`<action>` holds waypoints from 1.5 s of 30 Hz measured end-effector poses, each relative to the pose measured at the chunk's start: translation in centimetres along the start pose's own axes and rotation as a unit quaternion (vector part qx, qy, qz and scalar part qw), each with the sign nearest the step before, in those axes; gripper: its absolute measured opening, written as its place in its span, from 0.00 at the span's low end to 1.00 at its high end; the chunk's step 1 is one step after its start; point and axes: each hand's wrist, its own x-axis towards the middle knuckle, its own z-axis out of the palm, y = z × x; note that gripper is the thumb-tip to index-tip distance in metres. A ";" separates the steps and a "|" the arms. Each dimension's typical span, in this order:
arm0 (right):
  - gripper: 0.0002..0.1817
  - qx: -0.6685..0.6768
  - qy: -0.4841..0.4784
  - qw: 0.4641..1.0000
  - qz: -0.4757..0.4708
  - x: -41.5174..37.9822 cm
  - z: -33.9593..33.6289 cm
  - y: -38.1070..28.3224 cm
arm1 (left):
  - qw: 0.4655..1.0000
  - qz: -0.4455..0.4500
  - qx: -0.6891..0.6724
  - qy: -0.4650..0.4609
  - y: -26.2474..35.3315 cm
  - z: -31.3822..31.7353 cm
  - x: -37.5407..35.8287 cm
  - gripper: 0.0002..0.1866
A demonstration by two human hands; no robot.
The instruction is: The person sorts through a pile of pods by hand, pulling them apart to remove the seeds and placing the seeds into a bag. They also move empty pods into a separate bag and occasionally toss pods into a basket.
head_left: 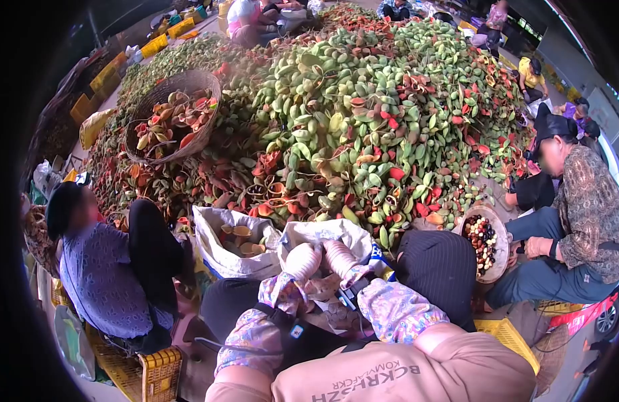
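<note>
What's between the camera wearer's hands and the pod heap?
The head view shows a white sack, its far rim between the heap and both left hand and right hand.

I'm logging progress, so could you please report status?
Left hand, right hand at white sack; grip unclear. Pod pile beyond. Second sack alongside, not visibly blocking.

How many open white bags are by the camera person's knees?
2: the left bag and, beside it, the right bag, before the pile. More may be hidden.
</note>
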 end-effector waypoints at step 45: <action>0.13 0.684 -0.068 0.726 -0.021 1.7 -6.2 -8.2 | 0.686 0.058 -0.724 -0.033 -4.3 -10.3 1.5 0.17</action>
